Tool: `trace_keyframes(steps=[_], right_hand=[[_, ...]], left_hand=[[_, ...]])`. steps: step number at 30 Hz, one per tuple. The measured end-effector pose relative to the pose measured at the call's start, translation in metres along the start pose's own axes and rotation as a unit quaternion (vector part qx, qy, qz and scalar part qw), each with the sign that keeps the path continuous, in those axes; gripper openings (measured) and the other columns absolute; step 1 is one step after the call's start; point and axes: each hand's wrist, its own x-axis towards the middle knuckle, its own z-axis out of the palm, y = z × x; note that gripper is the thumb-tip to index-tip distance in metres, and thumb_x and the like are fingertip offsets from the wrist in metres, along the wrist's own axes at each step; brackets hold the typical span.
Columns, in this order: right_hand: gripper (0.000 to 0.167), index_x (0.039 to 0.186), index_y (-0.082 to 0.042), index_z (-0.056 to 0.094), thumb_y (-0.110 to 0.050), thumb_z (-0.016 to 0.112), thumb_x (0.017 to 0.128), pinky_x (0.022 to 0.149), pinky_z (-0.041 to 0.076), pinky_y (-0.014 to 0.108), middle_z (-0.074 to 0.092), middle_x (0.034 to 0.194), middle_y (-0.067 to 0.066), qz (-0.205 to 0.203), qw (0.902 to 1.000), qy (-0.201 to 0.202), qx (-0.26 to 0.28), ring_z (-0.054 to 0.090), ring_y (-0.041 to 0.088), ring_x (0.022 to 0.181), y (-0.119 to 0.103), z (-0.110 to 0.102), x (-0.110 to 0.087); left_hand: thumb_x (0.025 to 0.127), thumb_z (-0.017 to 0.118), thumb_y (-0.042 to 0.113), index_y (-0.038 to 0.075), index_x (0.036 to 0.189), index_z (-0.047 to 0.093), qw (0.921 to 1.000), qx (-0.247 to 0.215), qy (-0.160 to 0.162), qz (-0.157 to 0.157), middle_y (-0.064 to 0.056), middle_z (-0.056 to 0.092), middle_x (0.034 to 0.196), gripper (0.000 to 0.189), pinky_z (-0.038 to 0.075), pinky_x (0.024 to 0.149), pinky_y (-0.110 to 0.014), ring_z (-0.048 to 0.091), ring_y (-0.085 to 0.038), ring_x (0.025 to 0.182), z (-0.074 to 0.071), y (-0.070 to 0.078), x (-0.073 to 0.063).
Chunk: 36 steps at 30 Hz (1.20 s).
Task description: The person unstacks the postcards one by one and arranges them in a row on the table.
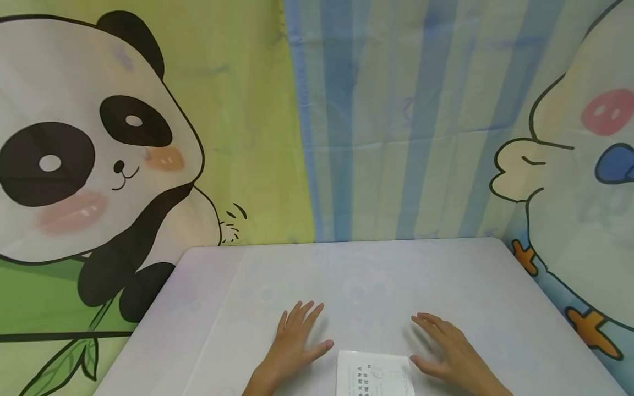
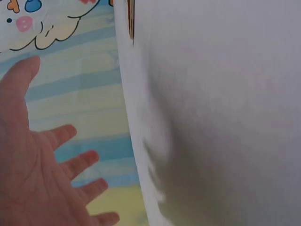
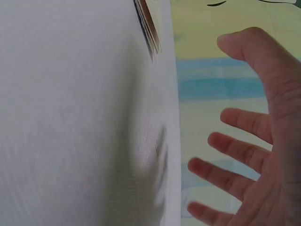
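A book with a pale cover and dark printed characters lies on the white table, cut off by the bottom edge of the head view. To its left, my left hand hovers with fingers spread and holds nothing. On the other side, my right hand is held over the table, fingers extended and apart from the book. Each wrist view catches only a corner of the book, its page edges in the left one and its layered pages in the right one. Both palms are bare.
The white table reaches back to a hanging cloth with blue stripes and a yellow part. A printed panda fills the left side, and a pale cartoon animal is printed at the right.
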Motion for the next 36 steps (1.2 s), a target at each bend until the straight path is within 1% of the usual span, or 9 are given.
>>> trace_keyframes(steps=[4, 8, 12, 19, 22, 25, 27, 32, 36], right_hand=[[0.064, 0.127, -0.017, 0.063, -0.052, 0.079, 0.076, 0.082, 0.054, 0.046, 0.056, 0.13, 0.001, -0.014, 0.9983, -0.047, 0.03, 0.057, 0.022, 0.11, -0.005, -0.001, -0.002], [0.059, 0.129, -0.021, 0.06, -0.052, 0.075, 0.081, 0.083, 0.054, 0.033, 0.053, 0.132, 0.0, -0.036, 0.9897, -0.113, 0.08, 0.054, 0.014, 0.113, -0.004, -0.001, -0.006], [0.059, 0.134, -0.022, 0.058, -0.049, 0.073, 0.084, 0.089, 0.052, 0.048, 0.05, 0.137, 0.005, -0.01, 0.9724, -0.181, 0.147, 0.05, 0.022, 0.12, -0.004, -0.002, -0.009], [0.071, 0.144, -0.029, 0.047, -0.046, 0.076, 0.082, 0.09, 0.034, 0.076, 0.032, 0.151, 0.009, 0.065, 0.9343, -0.262, 0.233, 0.034, 0.044, 0.131, -0.008, 0.0, -0.015], [0.08, 0.147, -0.025, 0.043, -0.047, 0.078, 0.079, 0.089, 0.043, 0.069, 0.033, 0.15, 0.011, -0.025, 0.9459, -0.236, 0.221, 0.036, 0.037, 0.132, -0.003, 0.006, -0.019], [0.086, 0.146, -0.018, 0.045, -0.056, 0.077, 0.075, 0.086, 0.05, 0.048, 0.041, 0.144, 0.012, -0.137, 0.9646, -0.161, 0.157, 0.041, 0.023, 0.129, 0.002, 0.014, -0.02], [0.09, 0.145, -0.014, 0.046, -0.062, 0.075, 0.074, 0.083, 0.05, 0.039, 0.043, 0.142, 0.013, -0.18, 0.9686, -0.121, 0.121, 0.041, 0.018, 0.128, 0.005, 0.019, -0.021], [0.09, 0.147, -0.026, 0.043, -0.063, 0.076, 0.072, 0.085, 0.05, 0.042, 0.038, 0.147, 0.003, -0.136, 0.9724, -0.153, 0.112, 0.037, 0.012, 0.131, 0.003, 0.02, -0.024], [0.09, 0.147, -0.024, 0.044, -0.061, 0.077, 0.072, 0.084, 0.051, 0.044, 0.04, 0.146, 0.007, -0.137, 0.9741, -0.149, 0.1, 0.04, 0.019, 0.129, 0.001, 0.019, -0.023]], left_hand=[[0.093, 0.054, 0.059, 0.016, 0.152, 0.033, 0.9949, -0.07, -0.066, 0.031, -0.012, 0.035, 0.154, 0.076, 0.014, 0.11, -0.066, 0.021, -0.041, 0.144, 0.001, 0.006, -0.005], [0.093, 0.05, 0.062, 0.019, 0.154, 0.029, 0.9896, -0.088, -0.097, 0.059, -0.009, 0.032, 0.155, 0.077, 0.016, 0.112, -0.062, 0.021, -0.037, 0.145, 0.002, 0.013, -0.011], [0.091, 0.052, 0.064, 0.022, 0.153, 0.028, 0.9879, -0.087, -0.114, 0.059, -0.005, 0.032, 0.155, 0.078, 0.019, 0.111, -0.061, 0.022, -0.033, 0.145, 0.003, 0.017, -0.016], [0.084, 0.062, 0.065, 0.034, 0.149, 0.033, 0.9748, -0.131, -0.181, -0.002, 0.003, 0.033, 0.155, 0.078, 0.026, 0.107, -0.064, 0.024, -0.032, 0.144, 0.005, 0.021, -0.022], [0.083, 0.065, 0.064, 0.034, 0.146, 0.038, 0.9729, -0.13, -0.19, 0.015, 0.002, 0.036, 0.153, 0.075, 0.027, 0.108, -0.062, 0.026, -0.031, 0.143, 0.007, 0.02, -0.023], [0.08, 0.068, 0.064, 0.024, 0.146, 0.04, 0.9772, -0.089, -0.173, 0.086, 0.002, 0.04, 0.148, 0.082, 0.026, 0.11, -0.056, 0.031, -0.025, 0.14, 0.011, 0.016, -0.024], [0.078, 0.07, 0.064, 0.018, 0.147, 0.039, 0.9775, -0.056, -0.158, 0.128, 0.003, 0.041, 0.145, 0.089, 0.027, 0.11, -0.051, 0.035, -0.02, 0.136, 0.015, 0.013, -0.023], [0.074, 0.07, 0.069, 0.014, 0.146, 0.042, 0.9752, 0.021, -0.127, 0.18, 0.004, 0.043, 0.137, 0.094, 0.035, 0.106, -0.041, 0.04, -0.012, 0.126, 0.021, 0.007, -0.023], [0.075, 0.065, 0.072, 0.012, 0.146, 0.041, 0.9733, 0.057, -0.107, 0.195, 0.001, 0.045, 0.136, 0.096, 0.037, 0.105, -0.042, 0.041, -0.013, 0.126, 0.023, 0.007, -0.024]])
